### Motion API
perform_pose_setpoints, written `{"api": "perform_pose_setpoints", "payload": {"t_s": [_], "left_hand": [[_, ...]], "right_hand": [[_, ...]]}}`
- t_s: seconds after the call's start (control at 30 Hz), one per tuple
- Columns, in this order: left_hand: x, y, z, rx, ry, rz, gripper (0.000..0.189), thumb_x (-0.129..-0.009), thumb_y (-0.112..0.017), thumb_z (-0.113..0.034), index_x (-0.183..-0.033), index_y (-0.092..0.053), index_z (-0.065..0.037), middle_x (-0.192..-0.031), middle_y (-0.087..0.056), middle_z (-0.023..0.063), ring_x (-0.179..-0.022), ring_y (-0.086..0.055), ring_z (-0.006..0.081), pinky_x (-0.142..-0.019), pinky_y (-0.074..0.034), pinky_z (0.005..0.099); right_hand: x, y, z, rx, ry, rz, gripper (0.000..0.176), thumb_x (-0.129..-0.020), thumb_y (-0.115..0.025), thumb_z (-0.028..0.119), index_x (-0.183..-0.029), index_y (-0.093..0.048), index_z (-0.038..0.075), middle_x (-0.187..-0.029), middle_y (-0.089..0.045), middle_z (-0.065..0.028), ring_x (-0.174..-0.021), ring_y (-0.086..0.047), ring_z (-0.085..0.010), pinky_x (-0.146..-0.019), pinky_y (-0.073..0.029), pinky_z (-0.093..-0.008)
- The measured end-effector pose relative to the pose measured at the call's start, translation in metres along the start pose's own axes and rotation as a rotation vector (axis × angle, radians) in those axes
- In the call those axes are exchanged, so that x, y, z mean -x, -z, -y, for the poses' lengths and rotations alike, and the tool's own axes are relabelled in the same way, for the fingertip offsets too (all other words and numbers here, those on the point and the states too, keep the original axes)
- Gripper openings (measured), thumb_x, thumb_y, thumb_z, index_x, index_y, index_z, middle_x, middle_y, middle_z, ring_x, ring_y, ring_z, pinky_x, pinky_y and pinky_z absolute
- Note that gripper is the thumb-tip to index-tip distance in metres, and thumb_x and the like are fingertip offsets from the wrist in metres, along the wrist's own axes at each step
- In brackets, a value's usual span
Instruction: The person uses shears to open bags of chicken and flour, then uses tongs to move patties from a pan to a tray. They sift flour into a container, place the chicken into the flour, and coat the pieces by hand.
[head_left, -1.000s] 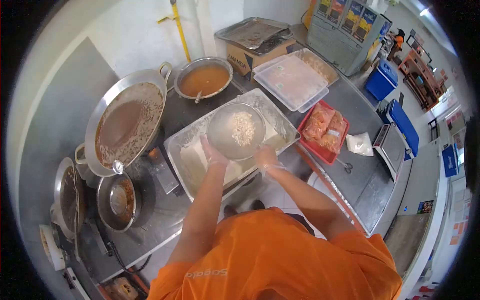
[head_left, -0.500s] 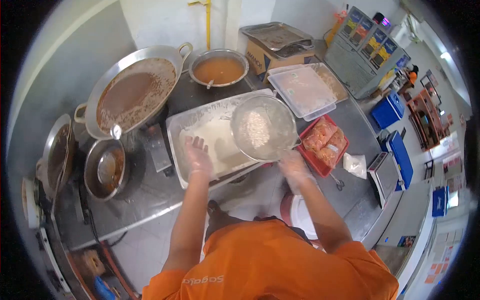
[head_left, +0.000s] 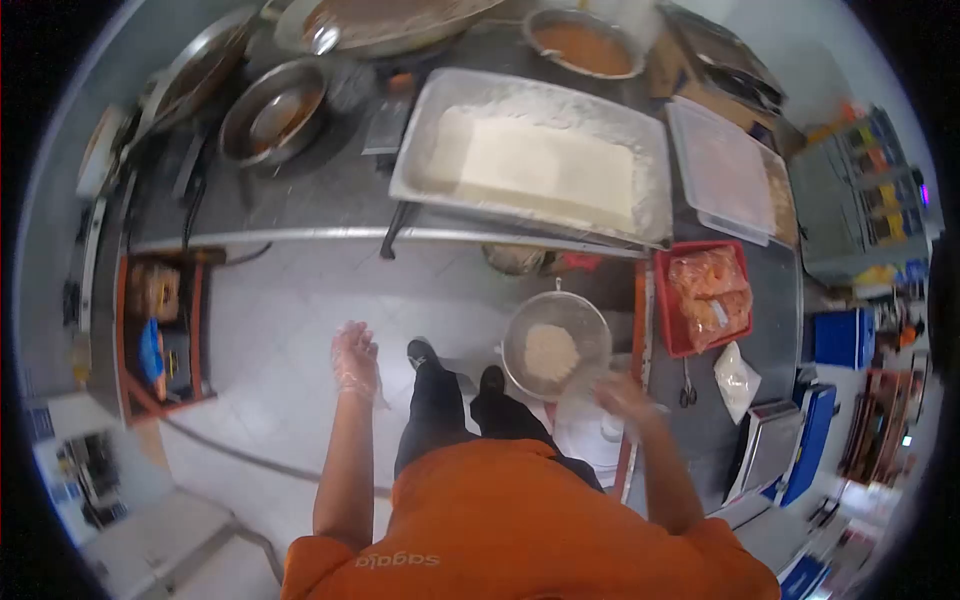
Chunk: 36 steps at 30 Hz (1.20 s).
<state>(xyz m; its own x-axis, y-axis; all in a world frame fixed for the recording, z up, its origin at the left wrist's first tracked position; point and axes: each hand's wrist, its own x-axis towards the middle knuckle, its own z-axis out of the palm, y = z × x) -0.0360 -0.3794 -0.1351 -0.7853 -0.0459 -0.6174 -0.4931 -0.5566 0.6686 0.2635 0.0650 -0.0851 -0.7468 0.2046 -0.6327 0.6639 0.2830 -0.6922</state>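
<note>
My left hand [head_left: 356, 362], in a clear plastic glove, hangs over the floor with nothing in it, its fingers somewhat curled but apart. My right hand [head_left: 622, 398], also gloved, is blurred at the lower right rim of a round strainer [head_left: 555, 345] that holds pale clumps. The strainer is over a white container [head_left: 588, 440] beside the table. How my right fingers meet the rim is smeared by motion. On the table, a rectangular tray [head_left: 545, 165] holds smooth white powder.
A red basket [head_left: 663, 300] with bagged orange-coated food stands right of the tray, near scissors [head_left: 688, 392], a white bag [head_left: 736, 382] and a scale [head_left: 768, 450]. Metal bowls [head_left: 240, 140] and a bowl of orange liquid [head_left: 585, 45] stand farther back. A hose [head_left: 270, 462] crosses the floor.
The strainer has moved off the tray, toward my body, to above the white container. My left hand has left the tray. The view has tilted down, showing my legs and more floor.
</note>
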Motion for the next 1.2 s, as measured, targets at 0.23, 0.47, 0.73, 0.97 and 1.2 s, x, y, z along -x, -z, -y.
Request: {"api": "perform_pose_setpoints", "payload": {"t_s": [0.23,0.47,0.73,0.97,1.2], "left_hand": [[0.064,0.078,0.048,-0.299,0.069,-0.281,0.039,-0.088,-0.067,-0.032,-0.118,-0.054,-0.011,-0.107,-0.063,0.0072,-0.093,-0.058,0.0182,-0.079,-0.045,0.0341],[0.090,0.237,0.101,-0.355,0.299,-0.439,0.032,-0.089,-0.066,-0.028,-0.115,-0.056,-0.011,-0.104,-0.065,0.0061,-0.091,-0.061,0.0167,-0.074,-0.045,0.0306],[0.126,0.355,0.167,-0.580,0.481,-0.566,0.035,-0.086,-0.066,-0.027,-0.115,-0.057,-0.009,-0.101,-0.065,0.0054,-0.089,-0.061,0.0153,-0.070,-0.045,0.0298],[0.144,0.376,0.200,-0.733,0.537,-0.580,0.033,-0.086,-0.066,-0.025,-0.114,-0.059,-0.008,-0.100,-0.064,0.0062,-0.084,-0.062,0.0157,-0.066,-0.046,0.0283],[0.143,0.374,0.197,-0.868,0.605,-0.550,0.034,-0.089,-0.064,-0.021,-0.119,-0.056,-0.008,-0.107,-0.062,0.0071,-0.087,-0.062,0.0168,-0.067,-0.048,0.0299]], "right_hand": [[-0.279,-0.097,-0.088,0.286,-0.037,-0.302,0.032,-0.092,-0.057,0.019,-0.119,-0.056,0.002,-0.097,-0.067,-0.0139,-0.088,-0.063,-0.0254,-0.076,-0.051,-0.0401],[-0.417,-0.119,-0.087,0.613,-0.240,-0.352,0.028,-0.096,-0.046,0.011,-0.114,-0.064,-0.003,-0.112,-0.065,-0.0238,-0.103,-0.064,-0.0387,-0.087,-0.052,-0.0431],[-0.458,-0.147,-0.140,1.279,-0.157,-0.305,0.025,-0.091,-0.053,0.012,-0.106,-0.067,-0.002,-0.104,-0.067,-0.0221,-0.101,-0.065,-0.0351,-0.087,-0.051,-0.0432],[-0.472,-0.122,-0.123,0.998,0.053,-0.524,0.033,-0.096,-0.049,0.017,-0.117,-0.058,-0.006,-0.116,-0.060,-0.0260,-0.105,-0.062,-0.0368,-0.086,-0.050,-0.0426],[-0.574,-0.089,-0.079,0.741,-0.053,-0.440,0.045,-0.097,-0.051,0.024,-0.133,-0.043,-0.001,-0.134,-0.046,-0.0243,-0.121,-0.050,-0.0345,-0.099,-0.041,-0.0428]]}}
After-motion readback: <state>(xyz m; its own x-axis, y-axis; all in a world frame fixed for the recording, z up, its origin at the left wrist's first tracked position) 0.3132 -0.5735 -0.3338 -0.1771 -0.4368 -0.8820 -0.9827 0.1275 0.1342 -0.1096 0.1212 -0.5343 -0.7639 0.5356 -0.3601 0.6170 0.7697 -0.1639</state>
